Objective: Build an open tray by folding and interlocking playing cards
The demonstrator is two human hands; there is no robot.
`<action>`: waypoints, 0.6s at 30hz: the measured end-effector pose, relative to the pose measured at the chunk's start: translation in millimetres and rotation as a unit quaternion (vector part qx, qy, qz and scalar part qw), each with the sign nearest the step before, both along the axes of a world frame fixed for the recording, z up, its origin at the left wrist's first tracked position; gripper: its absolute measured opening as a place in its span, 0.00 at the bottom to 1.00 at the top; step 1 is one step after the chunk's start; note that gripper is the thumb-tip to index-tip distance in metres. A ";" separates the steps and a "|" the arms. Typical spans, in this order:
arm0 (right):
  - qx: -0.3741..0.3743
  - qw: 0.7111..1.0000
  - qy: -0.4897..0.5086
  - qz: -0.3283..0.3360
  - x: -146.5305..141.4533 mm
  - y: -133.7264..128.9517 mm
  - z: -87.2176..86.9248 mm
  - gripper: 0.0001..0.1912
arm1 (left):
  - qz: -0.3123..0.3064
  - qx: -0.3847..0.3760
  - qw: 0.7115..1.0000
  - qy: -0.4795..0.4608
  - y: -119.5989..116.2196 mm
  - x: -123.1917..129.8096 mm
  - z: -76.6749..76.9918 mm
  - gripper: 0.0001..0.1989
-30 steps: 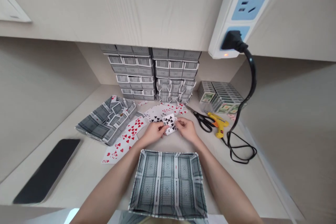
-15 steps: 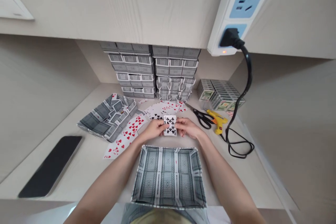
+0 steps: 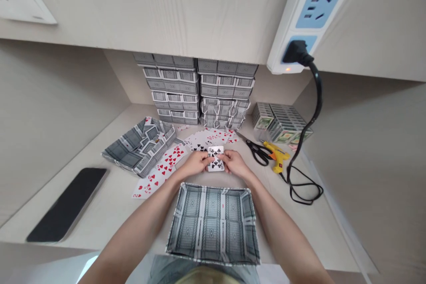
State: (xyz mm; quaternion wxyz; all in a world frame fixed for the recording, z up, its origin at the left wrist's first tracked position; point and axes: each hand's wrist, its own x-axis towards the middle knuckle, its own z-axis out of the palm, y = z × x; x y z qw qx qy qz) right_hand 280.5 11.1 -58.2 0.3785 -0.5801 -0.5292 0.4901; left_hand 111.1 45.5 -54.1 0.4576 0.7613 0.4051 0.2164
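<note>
Between my hands is a ten of clubs playing card (image 3: 216, 162), face up; I cannot tell whether more cards lie under it. My left hand (image 3: 197, 163) pinches its left edge, thumb on the face. At the right edge my right hand (image 3: 234, 162) grips it the same way. Just in front of my body sits an open box made of cards (image 3: 213, 222), backs showing inside. Loose heart cards (image 3: 159, 173) lie fanned to the left of my hands. Beyond the hands, more club and red cards (image 3: 213, 136) are spread on the desk.
A second card box (image 3: 138, 148) holding folded cards stands at left, near a black phone (image 3: 68, 204). Stacked card boxes (image 3: 173, 93) rise at the back. To the right lie scissors (image 3: 259, 153), a yellow glue gun (image 3: 277, 155), its cord, and packed card decks (image 3: 282, 122). A power strip (image 3: 309, 17) hangs above.
My right thumb and fingers have moved slightly farther over the card's right edge. The whole view has shifted a little; the boxes and tools stay in place.
</note>
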 end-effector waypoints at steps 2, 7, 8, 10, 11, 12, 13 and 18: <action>0.029 0.999 -0.019 -0.019 -3.3 -1.3 -0.7 0.19 | 0.002 -0.029 0.999 -0.019 -1.2 0.7 1.1 0.19; -0.008 0.994 0.097 0.041 2.1 -4.9 5.8 0.20 | 0.029 -0.088 0.992 -0.084 -3.7 2.2 6.3 0.20; -0.026 0.988 0.135 0.070 6.0 -5.8 7.9 0.20 | 0.035 -0.096 0.990 -0.096 -3.3 2.3 6.8 0.20; -0.053 0.971 0.198 0.121 14.5 -7.4 11.7 0.19 | 0.044 -0.110 0.986 -0.115 -1.9 2.4 6.7 0.21; -0.060 0.964 0.218 0.137 18.2 -8.1 13.1 0.18 | 0.046 -0.115 0.985 -0.123 -1.1 2.3 6.2 0.21; -0.066 0.960 0.231 0.147 21.1 -8.7 14.1 0.17 | 0.047 -0.119 0.983 -0.129 -0.4 2.2 5.5 0.21; -0.070 0.957 0.236 0.152 22.9 -9.2 14.7 0.17 | 0.046 -0.120 0.983 -0.132 0.0 2.1 4.7 0.20; -0.078 0.967 0.203 0.133 19.2 -9.5 13.6 0.15 | 0.043 -0.100 0.987 -0.115 -1.2 0.1 3.3 0.20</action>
